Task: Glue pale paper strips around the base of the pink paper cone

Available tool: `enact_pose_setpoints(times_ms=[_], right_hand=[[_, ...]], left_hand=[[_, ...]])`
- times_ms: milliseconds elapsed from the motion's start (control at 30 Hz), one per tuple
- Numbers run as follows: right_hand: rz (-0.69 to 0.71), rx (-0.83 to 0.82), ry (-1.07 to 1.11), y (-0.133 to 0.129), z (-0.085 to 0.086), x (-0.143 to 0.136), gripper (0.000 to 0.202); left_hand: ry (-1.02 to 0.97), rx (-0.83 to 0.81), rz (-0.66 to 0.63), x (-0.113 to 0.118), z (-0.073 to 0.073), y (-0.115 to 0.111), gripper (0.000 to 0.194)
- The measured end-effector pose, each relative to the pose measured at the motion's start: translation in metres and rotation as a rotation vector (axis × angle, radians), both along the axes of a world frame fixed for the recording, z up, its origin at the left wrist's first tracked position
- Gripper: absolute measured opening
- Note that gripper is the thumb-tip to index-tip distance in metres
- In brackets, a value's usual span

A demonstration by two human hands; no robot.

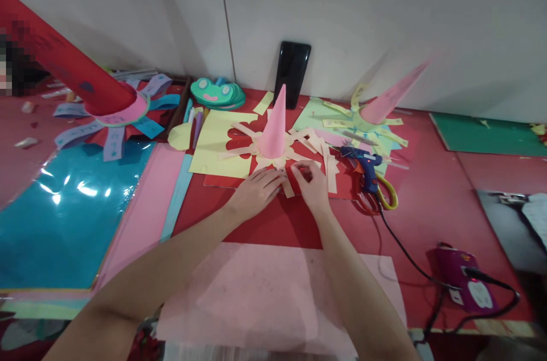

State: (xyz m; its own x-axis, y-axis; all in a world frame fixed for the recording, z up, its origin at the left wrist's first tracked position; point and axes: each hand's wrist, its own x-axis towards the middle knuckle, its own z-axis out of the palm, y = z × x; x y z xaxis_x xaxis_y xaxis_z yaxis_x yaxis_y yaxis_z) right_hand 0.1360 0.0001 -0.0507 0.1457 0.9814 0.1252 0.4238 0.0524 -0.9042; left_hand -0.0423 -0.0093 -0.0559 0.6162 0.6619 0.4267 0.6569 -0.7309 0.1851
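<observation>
A pink paper cone (274, 127) stands upright on a cream paper flower base with strips spreading out around it. My left hand (257, 190) lies at the near side of the base, fingers stretched out and fingertips on a cream paper strip (288, 184). Just right of that strip is my right hand (311, 181), its thumb and forefinger curled together in a pinch. Whatever they hold, if anything, is too small to make out. Beyond the right hand lie loose cream strips (331, 170). A blue glue gun (366, 166) rests to the right on scissors (387, 193).
Against the wall leans a black phone (293, 73). A second pink cone (395, 93) with yellow strips tilts at back right; a red paper tube (77, 59) is at left. The glue gun's cable runs to a purple power box (465, 281). Pink paper (265, 292) lies in front.
</observation>
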Motion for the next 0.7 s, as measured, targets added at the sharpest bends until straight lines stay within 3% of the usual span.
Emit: enact_pose_setpoints(times_ms=[200, 533, 700], right_hand=[[0.12, 0.064, -0.237, -0.001, 0.002, -0.002, 0.013], [0.123, 0.041, -0.253, 0.001, 0.0, -0.002, 0.014], [0.119, 0.056, -0.267, 0.002, -0.001, -0.003, 0.017]], left_hand=[[-0.012, 0.029, -0.008, 0.0, -0.001, 0.0, 0.027], [0.017, 0.0, -0.201, 0.001, 0.011, -0.001, 0.024], [0.044, 0.012, -0.196, 0.004, 0.01, -0.001, 0.022]])
